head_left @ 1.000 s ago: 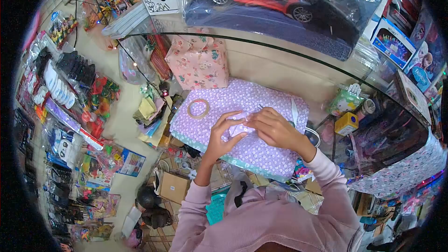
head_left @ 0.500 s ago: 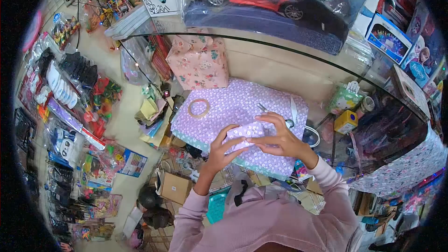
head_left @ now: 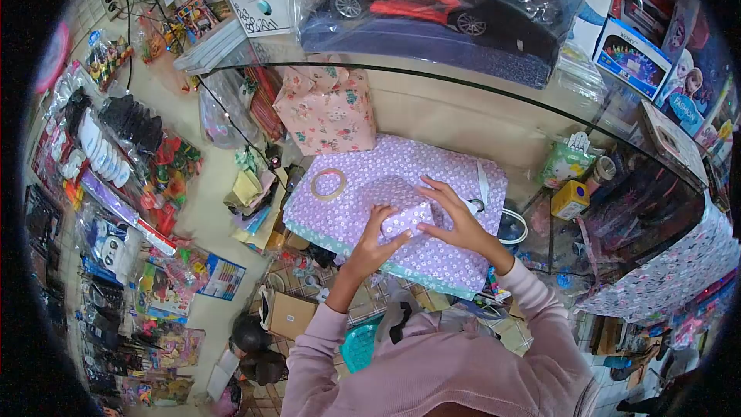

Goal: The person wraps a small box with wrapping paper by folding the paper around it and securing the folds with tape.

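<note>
Currently, in the head view, a small box wrapped in lilac paper with white flowers [head_left: 407, 221] sits between both hands, over the middle of a wide lilac flowered sheet [head_left: 455, 161]. The left hand [head_left: 374, 239] curls fingers and thumb around the box's nine o'clock side, gripping it; the right hand [head_left: 457, 225] is spread, its thumb against the three o'clock side. From the box, a tan ring-shaped tape roll [head_left: 313, 188] lies on the sheet at ten o'clock, a pink flowered bag [head_left: 328, 112] stands at eleven, and a yellow carton [head_left: 570, 200] sits at three.
</note>
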Motion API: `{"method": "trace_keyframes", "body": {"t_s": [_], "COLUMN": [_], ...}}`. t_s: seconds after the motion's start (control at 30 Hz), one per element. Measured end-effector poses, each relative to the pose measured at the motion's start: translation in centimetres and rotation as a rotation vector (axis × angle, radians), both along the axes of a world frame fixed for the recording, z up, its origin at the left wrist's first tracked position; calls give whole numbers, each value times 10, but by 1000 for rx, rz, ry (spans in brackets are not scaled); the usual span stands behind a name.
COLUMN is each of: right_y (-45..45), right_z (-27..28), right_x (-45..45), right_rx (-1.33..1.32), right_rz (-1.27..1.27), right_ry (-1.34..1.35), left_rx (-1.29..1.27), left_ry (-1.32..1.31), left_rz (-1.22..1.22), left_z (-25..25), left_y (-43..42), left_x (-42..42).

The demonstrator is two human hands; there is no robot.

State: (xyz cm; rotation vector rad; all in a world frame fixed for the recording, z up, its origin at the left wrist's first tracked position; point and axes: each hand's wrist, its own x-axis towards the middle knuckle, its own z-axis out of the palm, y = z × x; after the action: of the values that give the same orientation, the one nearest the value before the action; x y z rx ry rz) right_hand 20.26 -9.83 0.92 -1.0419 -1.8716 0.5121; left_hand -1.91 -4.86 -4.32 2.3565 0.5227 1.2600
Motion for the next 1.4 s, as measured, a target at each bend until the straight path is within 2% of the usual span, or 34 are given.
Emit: {"method": "trace_keyframes", "body": {"t_s": [0.03, 0.13, 0.23, 0.43, 0.53, 0.63, 0.73, 0.83, 1.13, 1.4], "right_y": [2, 12, 14, 22, 24, 24, 25, 28, 33, 29], "right_z": [-1, -17, -33, -74, -75, -76, -78, -82, -93, -84], "right_x": [-1, 1, -4, -15, -18, -18, -18, -15, -14, -20], "right_rx": [-21, -100, -73, 6, 66, 63, 111, 148, 273, 253], "right_rz": [0, 144, 115, -1, -25, -33, -55, -62, -102, -128], "right_ry": [14, -54, -89, -131, -158, -189, -256, -317, -452, -468], "left_rx": [136, 186, 215, 38, -40, -198, -151, -150, -235, -251], "left_ry": [42, 54, 116, 231, 170, -125, -21, 92, 124, 70], "left_rz": [-1, -30, -40, -14, 12, 61, 225, 271, 361, 254], "left_z": [-7, -25, -40, -58, -54, -66, -55, -45, -42, -47], "left_y": [3, 9, 13, 15, 11, 9, 8, 6, 5, 2], "left_x": [-2, -4, -8, -13, -11, 0, 5, 6, 13, 3]}}
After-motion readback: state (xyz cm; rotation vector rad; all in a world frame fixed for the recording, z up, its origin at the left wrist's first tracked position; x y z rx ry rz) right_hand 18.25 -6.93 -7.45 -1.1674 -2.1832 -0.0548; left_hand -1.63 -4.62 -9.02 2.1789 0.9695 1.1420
